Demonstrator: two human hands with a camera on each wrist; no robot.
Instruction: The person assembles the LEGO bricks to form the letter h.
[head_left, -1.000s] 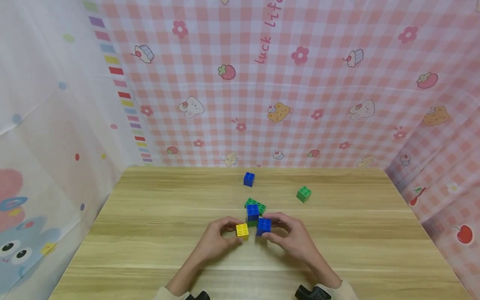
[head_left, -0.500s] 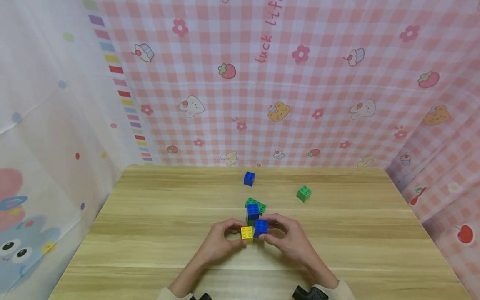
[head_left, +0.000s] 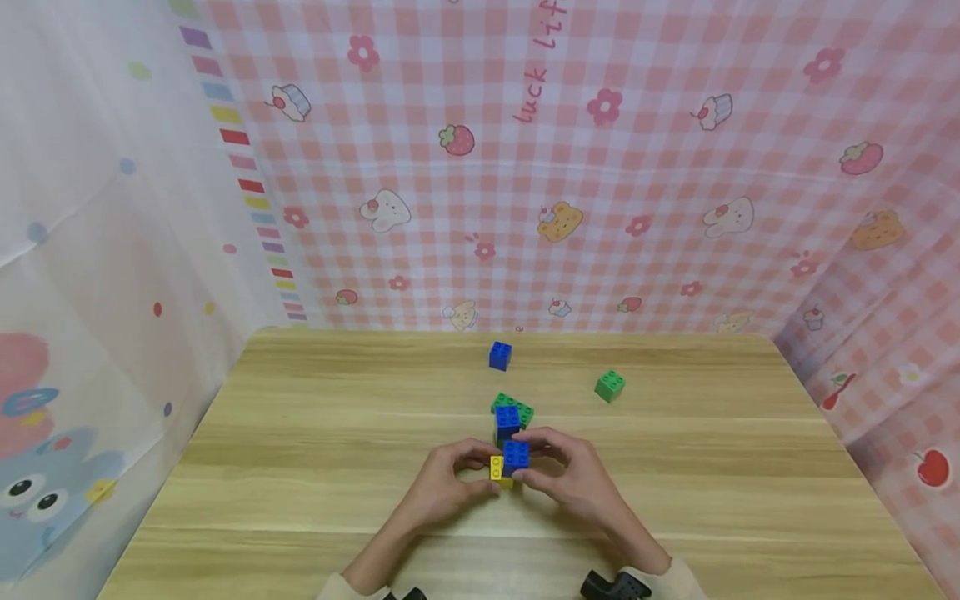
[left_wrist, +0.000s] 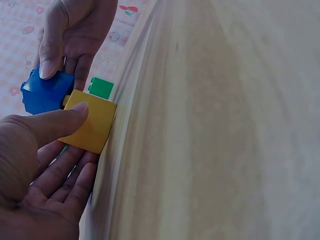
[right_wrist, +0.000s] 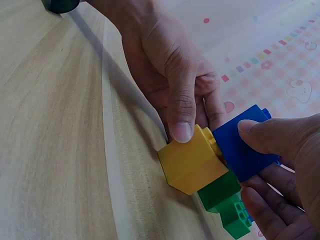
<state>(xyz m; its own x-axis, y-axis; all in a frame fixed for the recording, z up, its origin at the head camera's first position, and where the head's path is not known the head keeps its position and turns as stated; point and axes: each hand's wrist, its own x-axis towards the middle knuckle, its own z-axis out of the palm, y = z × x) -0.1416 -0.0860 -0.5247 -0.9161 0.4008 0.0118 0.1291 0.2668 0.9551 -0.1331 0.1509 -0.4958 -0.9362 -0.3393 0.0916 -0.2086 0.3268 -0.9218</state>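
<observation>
My left hand point(head_left: 441, 483) pinches a yellow toy building block point(head_left: 497, 469) between thumb and fingers, low over the table. My right hand point(head_left: 573, 473) holds a blue building block point(head_left: 516, 458) the same way, above and partly over the yellow one. In the right wrist view the blue block point(right_wrist: 242, 145) is slightly tilted, its lower end right at the studs of the yellow block point(right_wrist: 192, 160). Just beyond the hands, another blue block point(head_left: 507, 422) stands on green pieces, with a longer green block point(head_left: 516, 406) showing behind it.
A single blue block point(head_left: 500, 356) lies near the far edge of the wooden table point(head_left: 337, 392). Farther right sits a small green block point(head_left: 610, 386). A pink checked cloth point(head_left: 480, 192) hangs behind the table.
The two held blocks have come together: the yellow one moved right and the blue one left, until blue overlaps the top of yellow. The other blocks stay put.
</observation>
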